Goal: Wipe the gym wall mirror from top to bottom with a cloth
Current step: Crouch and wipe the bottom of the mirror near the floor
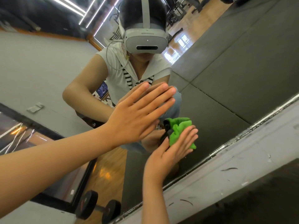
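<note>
Smudges look the likeliest trouble: the left hand (137, 113) lies flat, fingers straight, bare palm on the mirror (226, 78), up and left of the right hand (171, 149), and may print the glass. The right hand, fingers straight too, presses the bunched green cloth (179, 131) against the glass near its lower edge. Much of the cloth bulges past the fingertips, so it could slip free.
</note>
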Tool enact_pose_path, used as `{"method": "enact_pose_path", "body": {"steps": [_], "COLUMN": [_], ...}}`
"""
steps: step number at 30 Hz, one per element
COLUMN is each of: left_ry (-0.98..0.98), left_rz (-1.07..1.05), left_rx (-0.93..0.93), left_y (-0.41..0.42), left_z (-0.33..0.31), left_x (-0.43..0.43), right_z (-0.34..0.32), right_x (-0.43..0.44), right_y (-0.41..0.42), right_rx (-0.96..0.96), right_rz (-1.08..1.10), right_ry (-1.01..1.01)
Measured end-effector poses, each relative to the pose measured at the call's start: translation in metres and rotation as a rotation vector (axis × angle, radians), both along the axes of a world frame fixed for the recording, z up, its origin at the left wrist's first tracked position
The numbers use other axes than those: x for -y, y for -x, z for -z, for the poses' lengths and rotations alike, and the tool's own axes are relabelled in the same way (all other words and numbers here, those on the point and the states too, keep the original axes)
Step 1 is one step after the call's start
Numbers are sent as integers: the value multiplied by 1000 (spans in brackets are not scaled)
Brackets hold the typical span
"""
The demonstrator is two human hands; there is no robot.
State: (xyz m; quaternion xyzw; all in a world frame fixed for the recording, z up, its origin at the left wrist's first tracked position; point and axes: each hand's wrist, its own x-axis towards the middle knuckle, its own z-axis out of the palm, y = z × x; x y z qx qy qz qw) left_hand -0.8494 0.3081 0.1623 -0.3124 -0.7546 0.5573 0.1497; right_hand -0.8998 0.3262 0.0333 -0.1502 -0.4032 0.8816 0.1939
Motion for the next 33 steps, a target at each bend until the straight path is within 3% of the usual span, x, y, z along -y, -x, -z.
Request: {"method": "enact_pose_path", "body": {"steps": [1, 2, 6, 10, 13, 17, 20, 22, 26, 28, 33], "left_ry": [5, 6, -22, -115, -165, -111, -107, -101, -101, -145, -132], "left_rz": [9, 28, 97, 68, 15, 9, 20, 20, 2, 30, 123], "left_rx": [-4, -6, 10, -139, -186, -186, -205, -200, -184, -150, 296], "left_y": [2, 6, 33, 59, 64, 66, 67, 67, 67, 67, 64], "left_z": [1, 3, 8, -4, -14, -11, -8, -8, -8, -10, -8], "left_x": [-1, -5, -35, -61, -61, -54, -55, -54, -54, -54, -58], "right_z": [12, 35, 52, 0, 7, 62, 66, 41, -3, -4, 0], "right_x": [0, 8, 8, -10, -29, -34, -27, -26, -43, -54, -62], "right_y": [-54, -80, -76, -59, -18, -26, -39, -41, -20, -1, 2], "right_rx": [138, 136, 381, 76, -36, 170, 350, 269, -73, -109, -184], "right_rz": [-124, -86, -172, -20, 5, -78, -162, -159, -68, -33, -51], "right_ry": [-32, -82, 84, -71, -259, -147, -35, -17, -145, -214, -244]}}
